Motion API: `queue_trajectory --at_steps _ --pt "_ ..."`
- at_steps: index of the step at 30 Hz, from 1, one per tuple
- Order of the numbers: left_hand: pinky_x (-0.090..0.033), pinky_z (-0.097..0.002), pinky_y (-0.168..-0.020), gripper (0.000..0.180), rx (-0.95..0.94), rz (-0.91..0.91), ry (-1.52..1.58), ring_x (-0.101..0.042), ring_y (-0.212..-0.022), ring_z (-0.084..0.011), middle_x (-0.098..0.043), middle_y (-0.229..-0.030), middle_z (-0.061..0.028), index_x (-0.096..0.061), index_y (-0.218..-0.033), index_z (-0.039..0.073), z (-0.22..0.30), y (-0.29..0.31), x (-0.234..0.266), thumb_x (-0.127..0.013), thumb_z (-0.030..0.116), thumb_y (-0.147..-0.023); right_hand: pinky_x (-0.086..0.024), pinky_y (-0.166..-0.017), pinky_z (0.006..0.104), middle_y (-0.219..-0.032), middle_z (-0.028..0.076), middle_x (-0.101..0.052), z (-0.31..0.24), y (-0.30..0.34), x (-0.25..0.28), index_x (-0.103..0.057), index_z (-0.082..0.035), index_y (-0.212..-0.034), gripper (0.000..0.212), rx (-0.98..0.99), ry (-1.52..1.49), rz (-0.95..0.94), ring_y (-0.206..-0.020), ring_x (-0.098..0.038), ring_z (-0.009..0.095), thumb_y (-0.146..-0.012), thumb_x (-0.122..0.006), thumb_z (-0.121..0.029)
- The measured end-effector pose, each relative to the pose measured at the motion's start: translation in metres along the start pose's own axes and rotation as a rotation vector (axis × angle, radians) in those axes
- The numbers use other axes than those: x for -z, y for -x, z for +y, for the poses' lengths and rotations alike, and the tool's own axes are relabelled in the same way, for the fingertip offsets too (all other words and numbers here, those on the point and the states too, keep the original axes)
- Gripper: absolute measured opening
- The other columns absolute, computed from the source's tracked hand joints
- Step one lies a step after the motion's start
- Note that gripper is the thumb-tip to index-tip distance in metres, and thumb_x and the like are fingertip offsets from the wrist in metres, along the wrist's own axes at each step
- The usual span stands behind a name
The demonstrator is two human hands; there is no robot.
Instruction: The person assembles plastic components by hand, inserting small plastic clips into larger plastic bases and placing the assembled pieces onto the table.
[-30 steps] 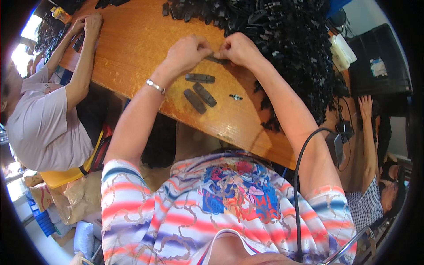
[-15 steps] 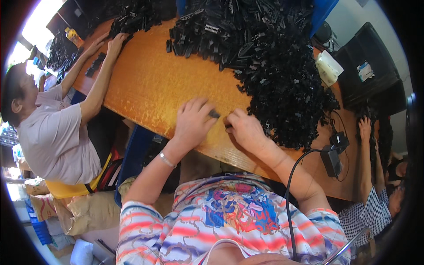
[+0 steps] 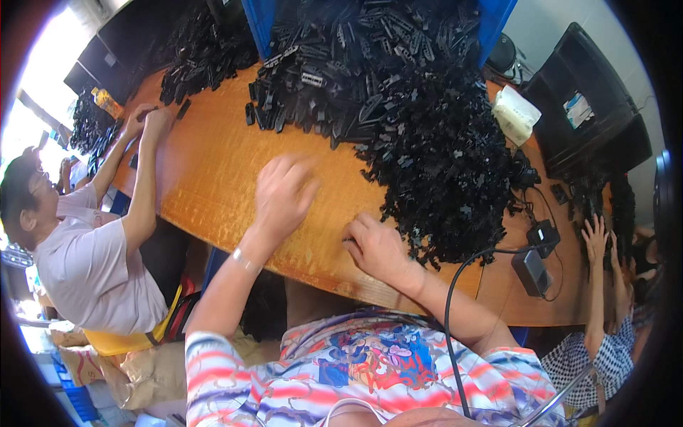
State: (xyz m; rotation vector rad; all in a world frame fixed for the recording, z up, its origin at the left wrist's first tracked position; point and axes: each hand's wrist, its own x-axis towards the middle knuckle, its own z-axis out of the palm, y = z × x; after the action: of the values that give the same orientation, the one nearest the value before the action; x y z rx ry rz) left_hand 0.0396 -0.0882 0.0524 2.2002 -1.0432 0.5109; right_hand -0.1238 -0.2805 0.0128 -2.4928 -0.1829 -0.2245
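Note:
My left hand (image 3: 283, 193) is raised over the orange-brown wooden table (image 3: 213, 156), left of the big black heap. Its fingers are smeared by motion, but the thumb stands apart from them and nothing shows between. By the table's near edge, my right hand (image 3: 378, 245) is closed, fingers curled in with the thumb. A dark bit shows at its fingertips, too small to name. Just beyond that hand lies a heap of small black plastic pieces (image 3: 441, 171). Longer black slotted plastic parts (image 3: 320, 64) are piled behind it.
A black cable crosses in front of my right forearm, near a dark power adapter (image 3: 532, 272). A white package (image 3: 516, 114) and a black crate (image 3: 587, 107) stand at the right. A co-worker (image 3: 92, 249) handles black parts at the left; another's hands (image 3: 597, 238) are at the right.
My left hand has moved left, away from my right hand, and the small dark piece at its fingertips no longer shows. My right hand stays closed near the edge. The view has shifted slightly.

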Motion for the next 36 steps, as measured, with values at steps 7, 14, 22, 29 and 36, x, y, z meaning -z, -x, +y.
queue_trajectory --at_steps 7,14,22,29,36 --pt "-0.051 -0.052 -0.111 0.059 -0.086 -0.093 -0.114 -0.057 -0.142 -0.0336 -0.064 -0.149 -0.0119 -0.068 -0.142 0.01 -0.015 -0.124 -0.12 -0.087 0.028 -0.089 -0.059 -0.07 0.0472 -0.101 0.012 -0.065 -0.001 0.004 -0.015 -0.069 -0.01 -0.103 0.016 -0.006 -0.02 0.096 -0.087 -0.072 0.037 -0.095 -0.081 -0.016" --pt "-0.053 -0.0563 -0.105 0.05 -0.107 -0.044 -0.128 -0.054 -0.144 -0.0372 -0.065 -0.147 -0.0125 -0.075 -0.13 0.016 -0.029 -0.114 -0.13 -0.088 0.032 -0.085 -0.06 -0.065 0.0467 -0.101 0.012 -0.065 0.003 -0.006 -0.016 -0.068 -0.009 -0.104 0.016 -0.026 0.03 0.097 -0.082 -0.073 0.037 -0.095 -0.08 -0.016" --pt "-0.053 -0.0548 -0.104 0.041 -0.086 -0.196 -0.135 -0.061 -0.133 -0.0345 -0.069 -0.134 -0.0079 -0.078 -0.128 0.02 -0.029 -0.062 -0.072 -0.082 0.033 -0.089 -0.06 -0.063 0.0489 -0.101 0.013 -0.063 0.0 -0.006 -0.019 -0.067 -0.009 -0.103 0.017 -0.025 0.035 0.125 -0.078 -0.072 0.038 -0.095 -0.08 -0.017" --pt "-0.045 -0.0567 -0.115 0.05 0.006 -0.315 -0.27 -0.057 -0.142 -0.037 -0.067 -0.147 -0.01 -0.075 -0.136 0.013 -0.034 -0.027 -0.018 -0.083 0.035 -0.091 -0.06 -0.068 0.0505 -0.104 0.015 -0.062 0.004 -0.002 -0.021 -0.065 -0.008 -0.107 0.019 -0.048 0.035 0.083 -0.084 -0.072 0.039 -0.097 -0.077 -0.019" --pt "-0.053 -0.0467 -0.112 0.037 -0.188 -0.101 0.104 -0.064 -0.131 -0.0372 -0.072 -0.137 -0.0138 -0.073 -0.131 0.006 0.002 -0.128 -0.109 -0.076 0.011 -0.094 -0.061 -0.073 0.0516 -0.107 0.016 -0.062 0.002 -0.004 -0.021 -0.066 -0.008 -0.108 0.019 -0.083 0.019 0.02 -0.09 -0.072 0.039 -0.099 -0.076 -0.021"
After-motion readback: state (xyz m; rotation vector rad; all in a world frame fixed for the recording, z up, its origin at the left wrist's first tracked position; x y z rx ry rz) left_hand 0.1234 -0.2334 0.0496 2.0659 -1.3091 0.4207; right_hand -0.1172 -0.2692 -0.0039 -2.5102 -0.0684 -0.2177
